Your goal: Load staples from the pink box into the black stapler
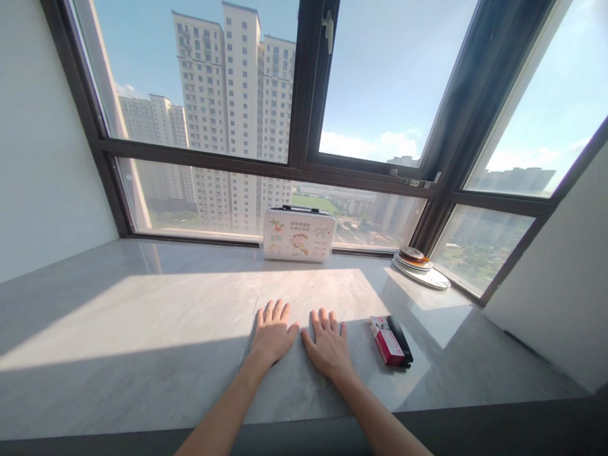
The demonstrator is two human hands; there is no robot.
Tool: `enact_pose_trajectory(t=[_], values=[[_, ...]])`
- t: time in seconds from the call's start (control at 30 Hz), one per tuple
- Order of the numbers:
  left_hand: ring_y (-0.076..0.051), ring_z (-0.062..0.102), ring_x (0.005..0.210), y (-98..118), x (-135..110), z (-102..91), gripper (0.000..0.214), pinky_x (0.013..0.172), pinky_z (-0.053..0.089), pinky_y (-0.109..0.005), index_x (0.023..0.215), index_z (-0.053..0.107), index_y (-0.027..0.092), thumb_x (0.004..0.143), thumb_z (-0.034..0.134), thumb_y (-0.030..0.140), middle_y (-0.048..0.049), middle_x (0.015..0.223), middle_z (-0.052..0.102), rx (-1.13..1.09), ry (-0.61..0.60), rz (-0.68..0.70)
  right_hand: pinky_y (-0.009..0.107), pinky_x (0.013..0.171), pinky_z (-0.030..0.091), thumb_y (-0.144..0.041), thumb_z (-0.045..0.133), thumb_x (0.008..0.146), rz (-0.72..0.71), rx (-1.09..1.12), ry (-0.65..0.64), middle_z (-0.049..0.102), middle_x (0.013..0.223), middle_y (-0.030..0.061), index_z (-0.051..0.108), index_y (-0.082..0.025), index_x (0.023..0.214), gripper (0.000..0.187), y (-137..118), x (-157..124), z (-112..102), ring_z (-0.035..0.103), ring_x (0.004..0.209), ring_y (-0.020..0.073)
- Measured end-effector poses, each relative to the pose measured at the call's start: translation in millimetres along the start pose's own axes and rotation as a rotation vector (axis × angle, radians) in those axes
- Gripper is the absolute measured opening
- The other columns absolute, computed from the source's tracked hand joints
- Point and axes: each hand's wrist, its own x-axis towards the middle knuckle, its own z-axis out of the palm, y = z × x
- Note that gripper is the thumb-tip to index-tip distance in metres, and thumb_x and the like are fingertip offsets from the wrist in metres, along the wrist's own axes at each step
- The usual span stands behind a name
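Palm down on the grey marble windowsill [142, 386], my left hand [273, 332] lies flat with its fingers spread and holds nothing. Beside it, a small gap away, my right hand [327, 342] rests the same way, fingers apart. To the right of my right hand lie a red and white box [388, 345] and a black box [400, 339], side by side and touching. A white case [299, 235] with a black handle and cartoon prints stands upright beyond both hands, close to the window.
At the back right corner sits a stack of plates and round pieces [420, 269]. A dark window frame [304, 166] borders the sill behind. White walls [565, 304] close off both sides. The sill's front edge [294, 421] runs under my forearms.
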Motion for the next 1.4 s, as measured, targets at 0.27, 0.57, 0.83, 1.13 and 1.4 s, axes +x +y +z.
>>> enact_pose_trajectory(t=[0.27, 0.57, 0.83, 1.13, 1.4], values=[[-0.033, 0.019, 0.152, 10.9, 9.2, 8.5, 0.061, 0.124, 0.009, -0.054, 0.153, 0.041, 0.033, 0.096, 0.041, 0.054, 0.0004, 0.164, 0.032, -0.016, -0.011, 0.022, 0.056, 0.120, 0.004, -0.063, 0.023, 0.100, -0.012, -0.008, 0.040, 0.019, 0.168, 0.0059, 0.029, -0.030, 0.159, 0.068, 4.8, 3.6, 8.8, 0.009, 0.154, 0.0321], [-0.030, 0.018, 0.153, 7.8, 7.8, 7.0, 0.060, 0.125, 0.010, -0.051, 0.152, 0.041, 0.035, 0.096, 0.042, 0.055, 0.0028, 0.164, 0.032, -0.045, -0.053, 0.024, 0.056, 0.119, 0.003, -0.062, 0.022, 0.100, -0.018, -0.004, 0.063, 0.020, 0.168, 0.0076, 0.029, -0.028, 0.159, 0.069, 5.9, 0.1, 13.8, 0.008, 0.154, 0.0319], [-0.028, 0.017, 0.153, 8.7, 3.1, 5.9, 0.059, 0.125, 0.008, -0.050, 0.153, 0.039, 0.034, 0.097, 0.037, 0.054, 0.0022, 0.165, 0.029, -0.043, -0.071, 0.032, 0.055, 0.119, 0.001, -0.061, 0.020, 0.101, -0.021, 0.002, 0.059, 0.018, 0.168, 0.0081, 0.027, -0.026, 0.160, 0.068, 4.9, -7.1, 14.7, 0.006, 0.154, 0.0309], [-0.028, 0.018, 0.152, 9.7, 1.8, 7.1, 0.061, 0.124, 0.009, -0.050, 0.154, 0.036, 0.033, 0.097, 0.036, 0.054, 0.0011, 0.166, 0.028, -0.029, -0.089, 0.021, 0.055, 0.118, -0.001, -0.059, 0.019, 0.101, -0.003, 0.001, 0.067, 0.018, 0.168, 0.0096, 0.027, -0.025, 0.160, 0.068, 4.3, -11.6, 19.2, 0.005, 0.154, 0.0304], [-0.026, 0.018, 0.153, 10.6, -3.8, 6.6, 0.060, 0.125, 0.009, -0.048, 0.155, 0.035, 0.034, 0.098, 0.033, 0.052, 0.0021, 0.165, 0.029, -0.025, -0.097, 0.013, 0.055, 0.118, 0.000, -0.058, 0.021, 0.101, 0.014, -0.002, 0.066, 0.020, 0.167, 0.0099, 0.028, -0.025, 0.159, 0.067, 3.5, -16.1, 22.4, 0.007, 0.153, 0.0304]])
